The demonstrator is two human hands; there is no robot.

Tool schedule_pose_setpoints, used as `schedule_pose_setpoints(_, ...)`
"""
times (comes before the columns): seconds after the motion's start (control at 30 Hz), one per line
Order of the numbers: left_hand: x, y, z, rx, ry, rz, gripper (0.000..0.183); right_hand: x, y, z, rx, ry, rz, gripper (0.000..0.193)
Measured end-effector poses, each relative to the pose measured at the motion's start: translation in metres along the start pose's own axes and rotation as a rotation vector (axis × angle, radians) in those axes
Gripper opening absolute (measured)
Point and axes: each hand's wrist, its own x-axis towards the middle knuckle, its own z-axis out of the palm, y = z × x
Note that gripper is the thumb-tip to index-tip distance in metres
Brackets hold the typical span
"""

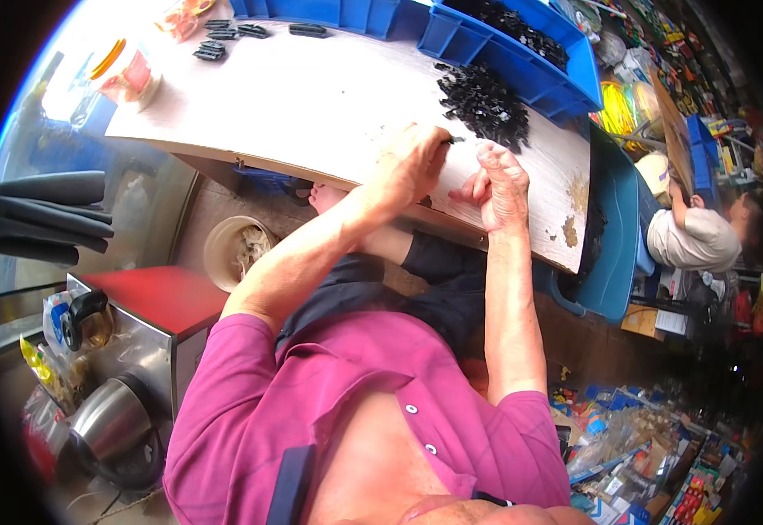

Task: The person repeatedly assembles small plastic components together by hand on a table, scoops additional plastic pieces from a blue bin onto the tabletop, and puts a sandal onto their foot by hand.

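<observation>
Over the front part of a white-topped table (303,101), my left hand (415,164) is closed in a pinch, and a small black part (456,140) sticks out at its fingertips. Just to the right, my right hand (500,188) has its fingers curled in; anything between them is too small to make out. The two hands are close together but apart. Right beyond them lies a loose heap of small black plastic parts (484,103). Several longer black pieces (222,31) rest in a group at the table's far left, with a single one (308,30) beside them.
Blue bins (535,83) line the table's far edge, one holding more black parts. A jar (128,77) stands at the left corner. A teal tub (624,236) sits at the right end, a bucket (215,249) below left. Another person (696,238) sits farther right.
</observation>
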Motion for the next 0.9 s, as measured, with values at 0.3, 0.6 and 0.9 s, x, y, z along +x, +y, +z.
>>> schedule_pose_setpoints(0.3,0.003,-0.01,-0.012,-0.231,-0.35,-0.234,0.015,0.003,0.01,0.001,-0.188,-0.073,-0.021,0.017)
schedule_pose_setpoints(0.6,0.129,-0.204,-0.101,0.755,0.186,-0.323,0.032,-0.001,0.012,0.009,-0.048,-0.044,-0.023,0.014)
schedule_pose_setpoints(0.9,0.128,-0.208,-0.099,0.591,0.086,-0.423,0.023,0.001,0.014,0.009,-0.101,-0.019,-0.057,0.012)
